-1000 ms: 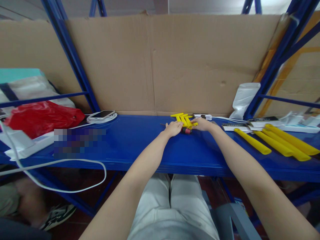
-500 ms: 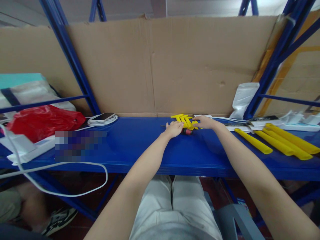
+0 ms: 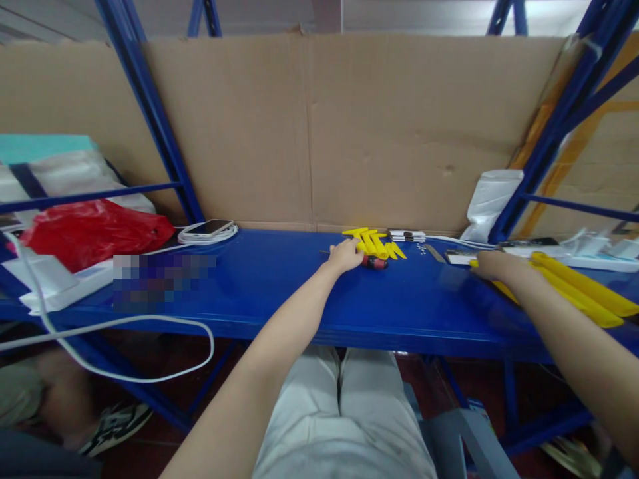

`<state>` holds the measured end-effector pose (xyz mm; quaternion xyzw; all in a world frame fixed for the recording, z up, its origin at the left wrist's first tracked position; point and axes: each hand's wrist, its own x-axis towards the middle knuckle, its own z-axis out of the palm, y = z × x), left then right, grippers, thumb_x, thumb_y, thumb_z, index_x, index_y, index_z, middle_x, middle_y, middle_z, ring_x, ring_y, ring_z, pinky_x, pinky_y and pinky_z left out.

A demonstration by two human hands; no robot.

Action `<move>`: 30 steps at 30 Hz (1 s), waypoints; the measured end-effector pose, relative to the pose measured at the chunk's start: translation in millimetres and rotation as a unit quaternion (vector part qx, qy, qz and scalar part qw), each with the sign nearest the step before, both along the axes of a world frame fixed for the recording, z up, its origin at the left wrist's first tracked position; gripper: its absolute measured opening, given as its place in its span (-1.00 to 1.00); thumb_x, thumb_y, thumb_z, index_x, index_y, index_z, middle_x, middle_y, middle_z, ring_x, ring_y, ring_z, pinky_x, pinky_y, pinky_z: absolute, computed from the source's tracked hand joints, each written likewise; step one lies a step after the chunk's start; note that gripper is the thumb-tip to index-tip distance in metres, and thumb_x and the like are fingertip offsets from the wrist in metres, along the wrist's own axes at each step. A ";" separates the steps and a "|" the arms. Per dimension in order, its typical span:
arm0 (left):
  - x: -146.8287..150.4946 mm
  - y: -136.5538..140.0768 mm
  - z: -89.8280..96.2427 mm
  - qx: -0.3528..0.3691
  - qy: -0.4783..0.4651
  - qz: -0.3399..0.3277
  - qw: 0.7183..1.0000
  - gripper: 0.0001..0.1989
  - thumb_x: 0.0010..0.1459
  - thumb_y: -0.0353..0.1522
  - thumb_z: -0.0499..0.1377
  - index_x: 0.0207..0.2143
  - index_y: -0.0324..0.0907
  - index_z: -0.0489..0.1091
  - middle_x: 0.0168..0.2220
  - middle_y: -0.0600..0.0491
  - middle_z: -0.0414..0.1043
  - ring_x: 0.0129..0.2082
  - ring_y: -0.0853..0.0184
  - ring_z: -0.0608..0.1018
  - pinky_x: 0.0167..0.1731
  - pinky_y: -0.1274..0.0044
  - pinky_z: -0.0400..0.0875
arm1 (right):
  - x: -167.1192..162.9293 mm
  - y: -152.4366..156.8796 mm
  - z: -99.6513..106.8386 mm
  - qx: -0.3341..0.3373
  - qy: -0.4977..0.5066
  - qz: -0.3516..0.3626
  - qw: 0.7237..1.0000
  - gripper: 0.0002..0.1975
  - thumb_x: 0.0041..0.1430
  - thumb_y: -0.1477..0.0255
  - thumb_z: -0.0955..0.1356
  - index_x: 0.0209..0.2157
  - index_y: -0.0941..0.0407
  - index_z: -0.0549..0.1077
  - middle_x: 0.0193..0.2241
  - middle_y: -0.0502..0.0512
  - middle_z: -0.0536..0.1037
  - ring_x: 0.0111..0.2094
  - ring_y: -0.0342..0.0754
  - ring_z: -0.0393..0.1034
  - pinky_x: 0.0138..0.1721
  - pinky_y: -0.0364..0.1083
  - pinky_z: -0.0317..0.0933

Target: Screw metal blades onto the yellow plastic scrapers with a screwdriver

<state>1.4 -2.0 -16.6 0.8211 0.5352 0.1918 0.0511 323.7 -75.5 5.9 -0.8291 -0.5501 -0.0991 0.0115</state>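
Note:
My left hand (image 3: 345,256) lies over the shaft of a screwdriver (image 3: 375,263) with a red and black handle, its fingers stretched toward a group of small yellow T-shaped parts (image 3: 372,243). Several small yellow pointed pieces (image 3: 396,251) lie just right of these. On the right, my right hand (image 3: 492,266) is closed around the narrow end of a long yellow tapered piece (image 3: 505,291), largely hidden under the hand and wrist. More long yellow tapered pieces (image 3: 584,289) lie beside it, partly behind my forearm.
Small white packs (image 3: 407,235), tiny loose bits (image 3: 423,249) and a flat metal strip (image 3: 435,253) lie on the blue table (image 3: 279,286). A phone (image 3: 212,228), white cable and red bag (image 3: 100,233) are left. Cardboard (image 3: 224,133) stands behind; blue posts flank it.
My right hand has moved right, from the small yellow parts to the long yellow tapered pieces. My left hand stays by the screwdriver. The view has shifted slightly.

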 end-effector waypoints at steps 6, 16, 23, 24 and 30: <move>3.9 -8.5 2.8 -0.007 0.000 -0.021 1.000 -0.45 0.20 -0.27 0.02 0.25 -0.10 0.22 0.22 -0.08 0.32 0.20 0.06 0.36 0.13 0.15 0.26 | -7.3 -20.5 -0.3 -0.095 0.001 -0.011 0.995 -0.74 0.14 0.58 0.27 -0.15 0.23 0.51 0.00 0.56 0.49 0.00 0.25 0.47 -0.14 0.05 0.30; 5.9 -5.4 -1.5 -0.021 0.008 -0.024 0.999 -0.52 0.27 -0.26 -0.10 0.19 0.00 0.32 0.23 -0.06 0.29 0.22 0.08 0.34 0.14 0.12 0.21 | -45.2 -25.2 40.2 -0.021 -0.002 -0.037 0.999 -0.54 0.27 0.35 0.21 0.12 0.31 0.31 0.03 0.58 0.45 0.10 0.26 0.38 -0.07 0.04 0.26; 4.9 -3.2 -3.0 -0.022 0.027 -0.028 0.999 -0.51 0.27 -0.30 -0.15 0.14 0.06 0.37 0.19 0.00 0.36 0.20 0.07 0.35 0.11 0.07 0.21 | -97.0 -1.0 69.3 0.138 0.035 0.049 0.989 -0.50 0.22 0.34 0.24 0.14 0.30 0.28 0.01 0.50 0.47 0.06 0.29 0.39 -0.04 0.08 0.25; 4.8 -3.6 -3.0 -0.020 0.027 -0.026 0.999 -0.52 0.27 -0.31 -0.15 0.13 0.06 0.37 0.19 0.01 0.37 0.20 0.08 0.35 0.11 0.07 0.21 | -104.7 5.4 71.0 0.169 0.050 0.055 0.983 -0.51 0.22 0.35 0.24 0.13 0.29 0.29 -0.01 0.49 0.48 0.04 0.28 0.40 -0.04 0.09 0.25; 5.2 -5.9 -2.1 -0.005 0.001 -0.012 1.000 -0.54 0.29 -0.29 -0.14 0.14 0.04 0.35 0.20 0.01 0.35 0.22 0.08 0.32 0.14 0.08 0.18 | -143.3 38.5 49.9 0.275 0.172 0.133 0.937 -0.47 0.20 0.33 0.24 0.18 0.22 0.21 -0.02 0.40 0.51 0.01 0.25 0.40 -0.01 0.07 0.25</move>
